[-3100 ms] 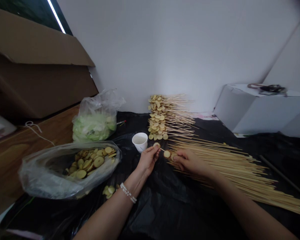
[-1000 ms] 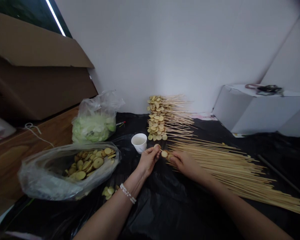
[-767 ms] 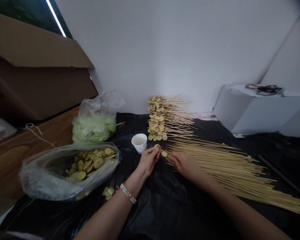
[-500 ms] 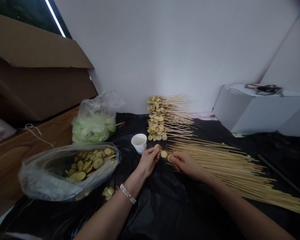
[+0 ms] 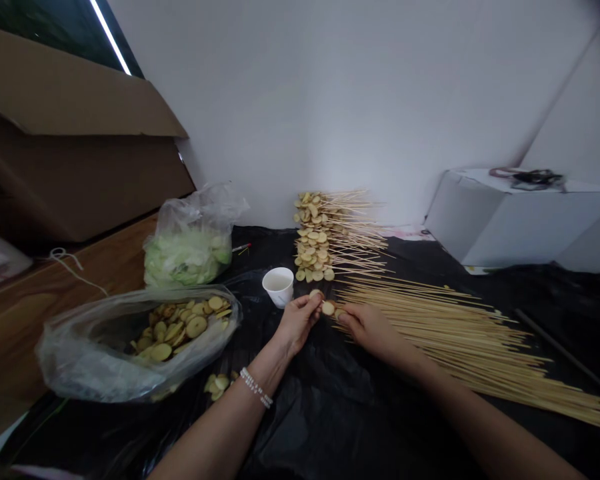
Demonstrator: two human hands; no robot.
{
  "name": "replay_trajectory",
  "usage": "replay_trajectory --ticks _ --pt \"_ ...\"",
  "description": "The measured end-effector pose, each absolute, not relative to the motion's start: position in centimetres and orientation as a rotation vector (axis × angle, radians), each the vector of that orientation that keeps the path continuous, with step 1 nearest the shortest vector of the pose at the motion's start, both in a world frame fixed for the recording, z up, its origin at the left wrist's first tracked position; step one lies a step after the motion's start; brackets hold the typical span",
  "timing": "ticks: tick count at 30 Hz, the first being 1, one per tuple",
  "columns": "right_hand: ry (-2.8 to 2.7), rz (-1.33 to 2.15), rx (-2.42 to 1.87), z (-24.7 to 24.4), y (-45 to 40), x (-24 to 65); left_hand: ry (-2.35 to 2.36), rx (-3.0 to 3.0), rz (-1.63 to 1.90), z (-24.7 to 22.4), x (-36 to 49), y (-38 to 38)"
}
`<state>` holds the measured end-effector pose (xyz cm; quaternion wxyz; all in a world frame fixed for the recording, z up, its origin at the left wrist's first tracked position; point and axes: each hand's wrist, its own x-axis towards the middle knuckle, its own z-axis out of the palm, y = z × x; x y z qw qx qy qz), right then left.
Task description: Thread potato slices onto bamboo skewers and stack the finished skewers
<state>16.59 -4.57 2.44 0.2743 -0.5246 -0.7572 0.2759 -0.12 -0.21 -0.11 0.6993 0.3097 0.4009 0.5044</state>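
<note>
My left hand is pinched closed on a round, pale slice that looks like potato. Close by on the right, my right hand has its fingers closed around a skewer; most of the stick is hidden in the grip. Between the hands, another potato slice sits on this skewer, with a further one partly covered by my right fingertips. A white paper cup stands just beyond my left hand. Bare bamboo skewers lie spread beside and beneath my right hand.
Finished potato skewers are stacked by the wall. At left, an open plastic bag holds many slices; behind it stands a bag of pale green slices. Loose slices lie near my left forearm. A white box is at right.
My right hand has shifted very slightly left, its fingertips nearer the middle slice. My left hand stays nearly still, and the surrounding things look the same.
</note>
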Motion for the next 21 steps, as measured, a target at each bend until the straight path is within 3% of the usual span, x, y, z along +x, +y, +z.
replay_trajectory --ticks 3,16,21 --pt "-2.036 0.684 -1.402 2.5 -4.5 16.6 0.891 0.696 1.115 0.1 0.0 -0.3" --pt "-1.817 1.065 -1.297 2.6 -4.5 17.3 0.838 0.782 1.050 1.0 0.2 -1.2" --pt "-1.905 0.800 -1.411 3.2 -3.8 19.1 0.890 0.659 1.202 1.0 0.0 -0.5"
